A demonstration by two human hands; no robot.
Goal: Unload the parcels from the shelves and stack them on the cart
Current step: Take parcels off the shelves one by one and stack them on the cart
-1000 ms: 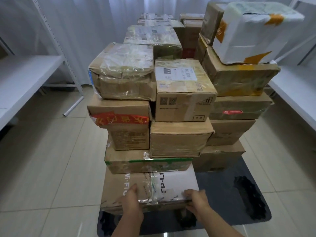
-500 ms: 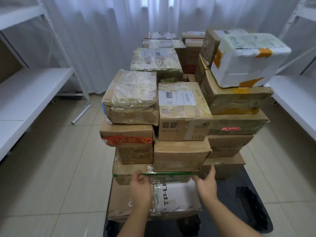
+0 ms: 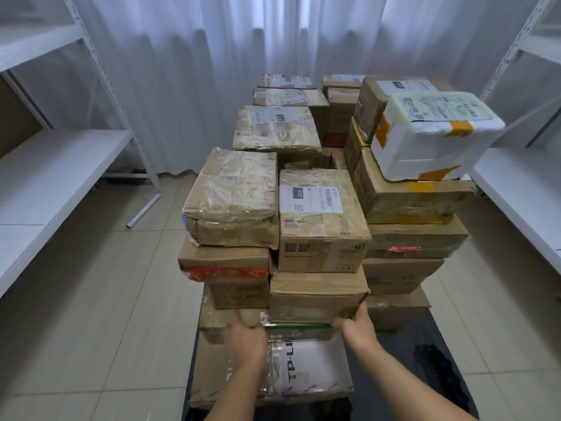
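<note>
Left hand's fingers (image 3: 249, 318) blurred; cart (image 3: 440, 360) mostly hidden beneath parcels, cut off below.

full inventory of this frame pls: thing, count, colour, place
Cardboard parcels: about twenty showing, brown, taped, stacked on the cart.
Foam box: one, white with orange tape, top right of the stack.
TP-Link box: one, white and brown, bottom front.
Cart: one, black deck, under the stack.
Shelves: two white racks, left and right.
Curtain: white, behind.
Floor: beige tiles.
Left hand: on the green-taped flat box.
Right hand: grips a parcel's lower right corner.
</note>
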